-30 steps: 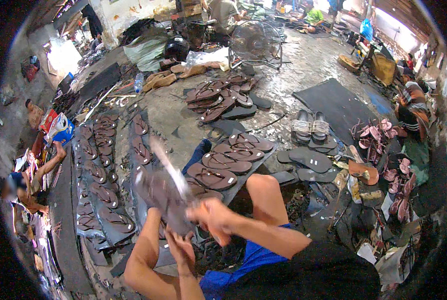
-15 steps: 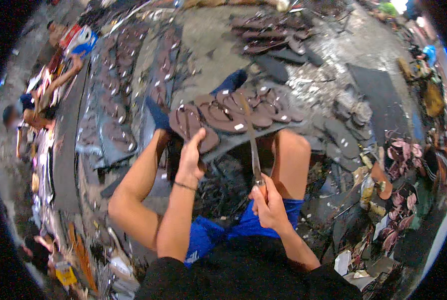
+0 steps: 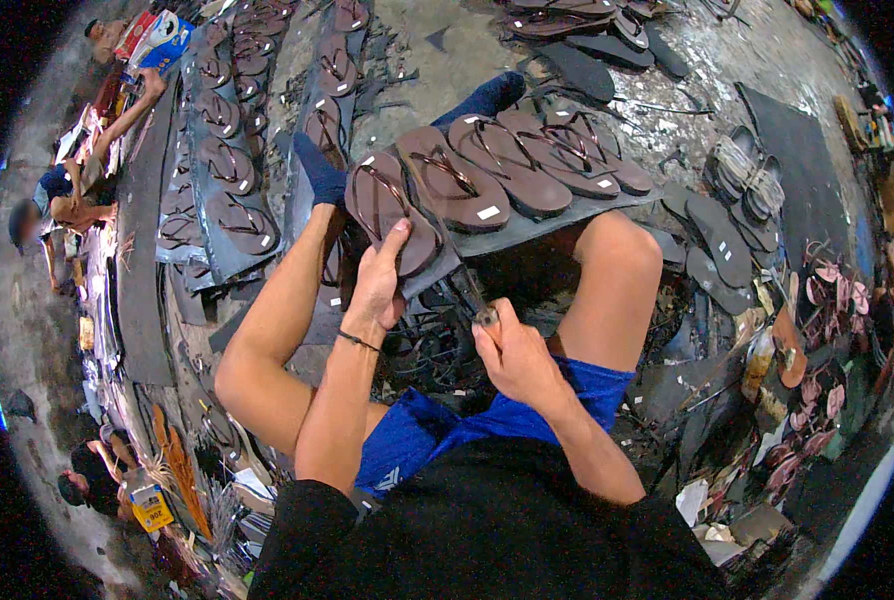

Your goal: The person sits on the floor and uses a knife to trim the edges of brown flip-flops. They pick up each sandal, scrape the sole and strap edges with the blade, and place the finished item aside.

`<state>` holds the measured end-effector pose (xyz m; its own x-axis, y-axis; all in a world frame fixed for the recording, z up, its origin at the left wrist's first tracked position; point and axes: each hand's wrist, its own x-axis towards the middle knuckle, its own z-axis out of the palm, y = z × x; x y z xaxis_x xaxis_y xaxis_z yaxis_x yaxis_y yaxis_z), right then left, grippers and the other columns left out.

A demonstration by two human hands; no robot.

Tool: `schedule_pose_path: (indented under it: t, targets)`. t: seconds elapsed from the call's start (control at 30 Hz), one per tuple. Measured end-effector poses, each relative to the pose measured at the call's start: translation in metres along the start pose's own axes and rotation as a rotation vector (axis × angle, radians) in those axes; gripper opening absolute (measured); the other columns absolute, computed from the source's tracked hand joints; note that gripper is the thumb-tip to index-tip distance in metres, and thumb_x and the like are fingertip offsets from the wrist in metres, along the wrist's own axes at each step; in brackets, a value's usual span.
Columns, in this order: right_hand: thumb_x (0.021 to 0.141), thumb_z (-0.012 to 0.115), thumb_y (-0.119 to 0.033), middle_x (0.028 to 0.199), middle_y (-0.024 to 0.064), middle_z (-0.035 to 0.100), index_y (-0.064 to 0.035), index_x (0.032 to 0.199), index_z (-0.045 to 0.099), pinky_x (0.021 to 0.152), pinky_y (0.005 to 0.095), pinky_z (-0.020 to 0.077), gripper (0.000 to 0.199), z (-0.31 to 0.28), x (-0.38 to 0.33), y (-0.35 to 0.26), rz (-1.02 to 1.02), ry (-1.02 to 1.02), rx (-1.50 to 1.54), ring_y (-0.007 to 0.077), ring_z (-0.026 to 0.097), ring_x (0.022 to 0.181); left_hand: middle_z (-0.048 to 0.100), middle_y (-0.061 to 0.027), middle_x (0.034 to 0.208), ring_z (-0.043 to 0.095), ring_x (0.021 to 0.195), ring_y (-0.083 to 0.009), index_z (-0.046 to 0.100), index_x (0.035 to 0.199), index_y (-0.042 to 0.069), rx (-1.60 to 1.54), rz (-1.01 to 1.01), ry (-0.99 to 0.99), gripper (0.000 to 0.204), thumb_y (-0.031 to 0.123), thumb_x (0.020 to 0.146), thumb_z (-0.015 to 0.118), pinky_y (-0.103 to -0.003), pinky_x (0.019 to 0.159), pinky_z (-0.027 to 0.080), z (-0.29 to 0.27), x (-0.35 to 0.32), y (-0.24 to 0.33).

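my left hand grips the heel of a brown sandal at the left end of a row of similar sandals. my right hand is closed around the handle of a long knife, its blade just beside the held sandal.

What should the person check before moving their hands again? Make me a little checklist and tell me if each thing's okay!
1. Left hand holding the brown flip-flop: ok, it grips the near end, thumb on top.
2. Right hand gripping the long tool's handle: ok.
3. Left thumb off the blade: ok, a gap shows between them.
4. Other left fingers off the blade: cannot tell, some are hidden.
5. Blade touching the held flip-flop: cannot tell, it runs close beside the edge.
6. Plenty of room around the blade: not ok, the next flip-flop lies close by.
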<state>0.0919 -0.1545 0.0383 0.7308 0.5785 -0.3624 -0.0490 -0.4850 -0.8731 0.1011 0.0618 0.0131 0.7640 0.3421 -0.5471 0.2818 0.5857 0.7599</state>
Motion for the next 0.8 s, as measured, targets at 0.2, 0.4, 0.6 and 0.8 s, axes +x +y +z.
schedule_pose_path:
  t: [0.2,0.4,0.6,0.8]
  targets:
    - [0.089,0.056,-0.020,0.083,0.0265,0.064,0.0042,0.103,0.052,0.070,0.0526,0.0495,0.028,0.016,0.046,0.032,-0.053,0.046,-0.249,0.0474,0.061,0.079,0.068,-0.0064,0.098,0.067,0.086,-0.0179,0.063,0.105,0.004,-0.141,-0.072,0.069,0.026,0.027,0.093,0.059,-0.032,0.078,0.055,0.023,-0.022,-0.019]
    - [0.079,0.064,-0.020,0.091,0.0249,0.065,-0.0002,0.094,0.065,0.077,0.0507,0.0519,0.025,0.026,0.068,0.045,-0.072,0.019,-0.410,0.0447,0.063,0.084,0.067,-0.0062,0.104,0.065,0.091,-0.0180,0.061,0.109,0.004,-0.359,-0.044,0.085,0.028,0.027,0.093,0.060,-0.033,0.082,0.054,0.030,-0.025,-0.028]
    - [0.082,0.062,-0.029,0.114,0.0184,0.062,-0.0067,0.116,0.057,0.091,0.0475,0.0473,0.042,0.059,0.133,0.096,-0.593,0.418,-0.604,0.0405,0.058,0.106,0.067,-0.0056,0.104,0.065,0.091,-0.0179,0.061,0.110,0.006,-0.431,-0.094,0.057,0.027,0.027,0.093,0.060,-0.032,0.082,0.053,0.033,-0.027,-0.020]
    - [0.087,0.057,-0.031,0.113,0.0168,0.059,-0.0058,0.116,0.055,0.090,0.0446,0.0465,0.039,0.062,0.186,0.088,-0.315,0.181,-0.717,0.0361,0.055,0.106,0.067,-0.0050,0.103,0.065,0.088,-0.0178,0.062,0.109,0.006,-0.421,-0.154,0.118,0.027,0.029,0.094,0.058,-0.032,0.079,0.054,0.018,-0.037,-0.017]
